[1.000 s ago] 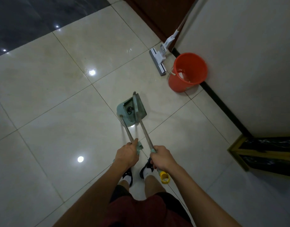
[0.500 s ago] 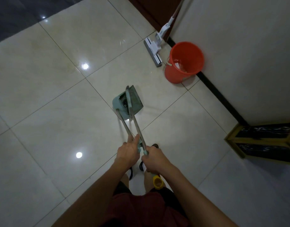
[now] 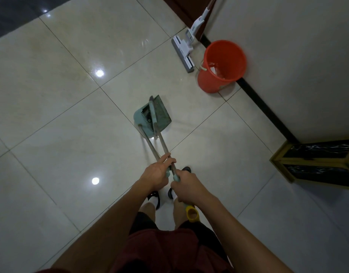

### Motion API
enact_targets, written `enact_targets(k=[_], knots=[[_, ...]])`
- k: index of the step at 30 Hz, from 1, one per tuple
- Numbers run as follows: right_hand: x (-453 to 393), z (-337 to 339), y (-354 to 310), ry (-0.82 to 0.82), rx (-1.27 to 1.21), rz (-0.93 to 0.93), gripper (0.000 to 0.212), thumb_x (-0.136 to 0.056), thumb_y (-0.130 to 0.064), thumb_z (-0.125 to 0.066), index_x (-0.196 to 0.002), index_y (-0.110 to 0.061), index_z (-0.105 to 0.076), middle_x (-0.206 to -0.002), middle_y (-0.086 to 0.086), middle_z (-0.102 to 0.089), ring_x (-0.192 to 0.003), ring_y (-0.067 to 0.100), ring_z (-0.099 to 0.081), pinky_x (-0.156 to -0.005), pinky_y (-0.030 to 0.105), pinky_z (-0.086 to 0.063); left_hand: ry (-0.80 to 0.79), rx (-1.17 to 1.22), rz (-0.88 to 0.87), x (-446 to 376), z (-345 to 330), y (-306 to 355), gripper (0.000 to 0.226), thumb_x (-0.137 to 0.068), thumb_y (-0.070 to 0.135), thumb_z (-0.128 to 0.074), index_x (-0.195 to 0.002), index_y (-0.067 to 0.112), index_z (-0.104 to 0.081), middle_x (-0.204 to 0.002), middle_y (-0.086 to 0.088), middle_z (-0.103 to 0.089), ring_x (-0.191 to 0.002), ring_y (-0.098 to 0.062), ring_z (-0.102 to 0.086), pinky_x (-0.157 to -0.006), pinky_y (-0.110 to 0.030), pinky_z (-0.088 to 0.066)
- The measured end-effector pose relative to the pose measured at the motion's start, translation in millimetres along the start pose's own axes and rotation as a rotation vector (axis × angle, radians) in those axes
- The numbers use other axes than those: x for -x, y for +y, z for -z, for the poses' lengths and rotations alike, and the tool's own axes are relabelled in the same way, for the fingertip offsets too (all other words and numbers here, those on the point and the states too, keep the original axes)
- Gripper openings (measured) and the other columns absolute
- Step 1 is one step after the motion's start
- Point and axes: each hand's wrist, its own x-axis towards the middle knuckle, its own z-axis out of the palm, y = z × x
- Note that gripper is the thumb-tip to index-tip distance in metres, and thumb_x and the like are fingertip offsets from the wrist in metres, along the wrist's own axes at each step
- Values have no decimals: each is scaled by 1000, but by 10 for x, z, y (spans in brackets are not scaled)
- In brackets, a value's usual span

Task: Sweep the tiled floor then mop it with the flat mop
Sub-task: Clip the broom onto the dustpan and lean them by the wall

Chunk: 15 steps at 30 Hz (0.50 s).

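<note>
My left hand (image 3: 156,174) grips the thin pole of the teal dustpan (image 3: 141,118), and its fingers reach across to the broom pole beside it. My right hand (image 3: 186,186) grips the broom pole just below; the pole's yellow end cap (image 3: 192,213) sticks out behind that hand. The broom head (image 3: 160,113) rests in the dustpan on the cream tiled floor (image 3: 71,154) in front of my feet. At the far right, the white flat mop (image 3: 182,54) stands with its head on the floor and its handle leaning at the wall corner.
An orange bucket (image 3: 220,66) stands against the wall right of the mop head. A dark cabinet with a gold frame (image 3: 317,162) stands at the right. A black skirting strip (image 3: 262,107) runs along the wall. Dark flooring (image 3: 12,14) begins at the top left.
My hands have drawn together, so the two poles now meet at my grip. The dustpan and broom head stay together on the floor.
</note>
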Motion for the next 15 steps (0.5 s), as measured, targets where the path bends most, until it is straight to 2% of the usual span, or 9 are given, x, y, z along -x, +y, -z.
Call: enact_targets(k=[2,4,7,9,10,11,12,14,15], knots=[[4,36,-7,9,-68,-8,24,-95,-14,-44,-112,-6,-58,-77,3,-55,-75,25,-62,-65,40,-56,10,18,21,-7,26,16,65,-85,9,-68,-142,27,-45,-165,3,-21,-114,-32,-62,-87,-44,-56],[19,69,-4,-1,-152,-18,24,-97,-21,-44,-107,-7,-61,-86,11,-63,-88,33,-66,-80,51,-58,16,21,39,-23,58,29,66,-84,11,-71,-142,28,-45,-164,3,-24,-117,-31,-61,-90,-43,-55],[-9,97,51,9,-252,-36,30,-100,-38,-42,-98,-17,-63,-85,6,-65,-89,30,-67,-81,49,-59,32,29,41,-50,101,52,63,-83,9,-68,-140,27,-48,-161,1,-30,-116,-32,-61,-89,-43,-55],[-60,116,115,66,-263,-34,31,-101,-43,-41,-92,-21,-61,-84,0,-64,-85,26,-64,-70,38,-58,59,18,43,-60,128,63,57,-84,9,-65,-136,27,-49,-156,3,-36,-111,-32,-62,-85,-42,-55],[-88,127,157,106,-252,-40,31,-101,-43,-41,-100,-21,-63,-91,0,-65,-85,23,-63,-63,29,-54,77,13,44,-64,139,64,54,-85,10,-65,-134,27,-50,-153,3,-39,-108,-31,-62,-83,-41,-55],[-112,138,204,142,-253,-55,35,-101,-43,-43,-116,-20,-65,-104,3,-68,-87,19,-64,-59,23,-51,96,11,43,-65,152,62,52,-84,9,-65,-131,26,-50,-148,3,-43,-104,-30,-63,-81,-41,-55],[-134,151,248,173,-264,-76,41,-100,-43,-45,-131,-20,-60,-118,6,-67,-89,18,-66,-61,23,-53,113,11,43,-66,166,61,50,-83,9,-66,-128,25,-51,-143,3,-47,-101,-30,-63,-80,-41,-55],[-163,178,341,220,-241,-98,48,-100,-41,-48,-142,-19,-53,-133,9,-62,-104,23,-66,-84,36,-59,135,17,49,-77,207,57,49,-81,9,-69,-124,24,-51,-134,1,-51,-96,-28,-62,-78,-43,-56],[-175,192,384,230,-201,-103,49,-100,-40,-48,-144,-18,-52,-137,9,-60,-115,25,-63,-97,40,-54,146,20,50,-85,233,59,48,-81,8,-70,-123,24,-52,-132,1,-53,-95,-27,-62,-77,-42,-56]])
